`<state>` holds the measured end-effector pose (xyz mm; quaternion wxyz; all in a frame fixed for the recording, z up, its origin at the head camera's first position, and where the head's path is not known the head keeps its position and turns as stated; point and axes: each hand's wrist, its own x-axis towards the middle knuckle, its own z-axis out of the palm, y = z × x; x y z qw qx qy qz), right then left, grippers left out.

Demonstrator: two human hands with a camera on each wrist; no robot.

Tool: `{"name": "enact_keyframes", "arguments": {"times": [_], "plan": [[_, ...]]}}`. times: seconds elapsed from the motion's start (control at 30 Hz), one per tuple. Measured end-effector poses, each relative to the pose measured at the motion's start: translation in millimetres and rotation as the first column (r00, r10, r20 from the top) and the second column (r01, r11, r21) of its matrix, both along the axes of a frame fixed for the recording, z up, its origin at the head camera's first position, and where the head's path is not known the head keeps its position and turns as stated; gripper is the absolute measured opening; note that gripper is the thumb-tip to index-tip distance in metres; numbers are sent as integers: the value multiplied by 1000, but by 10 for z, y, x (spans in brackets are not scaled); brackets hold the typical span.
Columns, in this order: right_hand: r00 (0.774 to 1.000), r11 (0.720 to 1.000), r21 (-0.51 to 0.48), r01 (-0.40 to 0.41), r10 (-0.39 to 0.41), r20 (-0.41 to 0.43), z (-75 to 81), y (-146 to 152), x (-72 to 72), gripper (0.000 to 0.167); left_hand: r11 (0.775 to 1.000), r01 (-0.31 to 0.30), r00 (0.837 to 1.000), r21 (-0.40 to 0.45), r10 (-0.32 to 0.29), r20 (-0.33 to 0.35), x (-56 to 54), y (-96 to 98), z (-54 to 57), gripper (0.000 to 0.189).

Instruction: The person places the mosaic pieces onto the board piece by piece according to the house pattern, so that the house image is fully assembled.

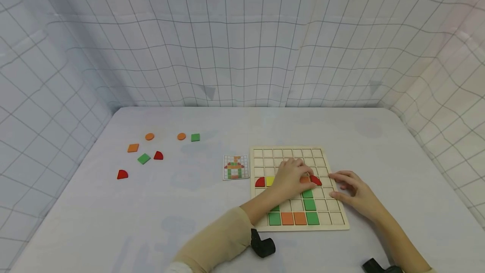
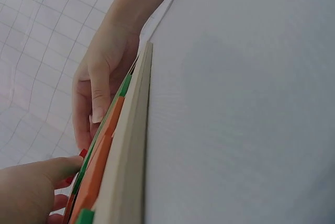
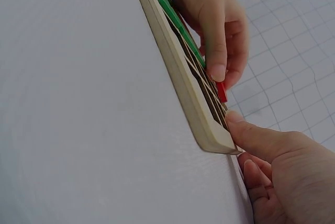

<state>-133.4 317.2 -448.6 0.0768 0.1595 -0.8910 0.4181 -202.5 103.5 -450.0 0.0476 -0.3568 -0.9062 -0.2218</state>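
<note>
My left hand (image 1: 291,179) is over the middle of the wooden grid board (image 1: 336,218). Its thumb and fingers pinch a red quarter-circle tile (image 1: 315,180), which also shows at the left thumb tip in the right wrist view (image 3: 223,92). My right hand (image 1: 354,191) is at the board's right side, thumb and index fingertips at the edge. Another red quarter-circle tile (image 1: 259,182) and a yellow tile (image 1: 270,180) lie left of the left hand. Green square tiles (image 1: 310,204) and orange square tiles (image 1: 287,218) fill cells nearer the front. The left hand hides part of the middle row.
Left of the board lies a pattern card (image 1: 236,167). Farther left are loose tiles: orange rounds (image 1: 181,136), green squares (image 1: 144,158), an orange square (image 1: 133,148) and red quarter circles (image 1: 122,174). A grid-patterned curtain (image 1: 242,45) hangs behind the white table (image 1: 182,214).
</note>
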Motion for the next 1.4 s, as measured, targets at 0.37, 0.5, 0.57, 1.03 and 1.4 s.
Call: {"name": "enact_keyframes", "arguments": {"times": [0.37,0.5,0.57,1.03,1.4], "plan": [[1000,1000,-14,-9,9,-6,132,-81,46,43,1000,-26,1000,-4,26,6,47,17,37,23],[1000,1000,-19,-11,11,-15,147,-95,49,42,1000,-28,1000,11,28,12,51,11,38,21],[1000,1000,-18,-11,11,-17,149,-98,49,42,999,-28,1000,17,28,10,50,10,35,21],[1000,1000,-9,-8,8,-11,124,-84,38,43,999,-30,999,45,29,30,39,6,28,22],[1000,1000,10,-2,2,6,130,-82,50,43,988,-43,994,150,26,109,-184,-304,188,31]]}}
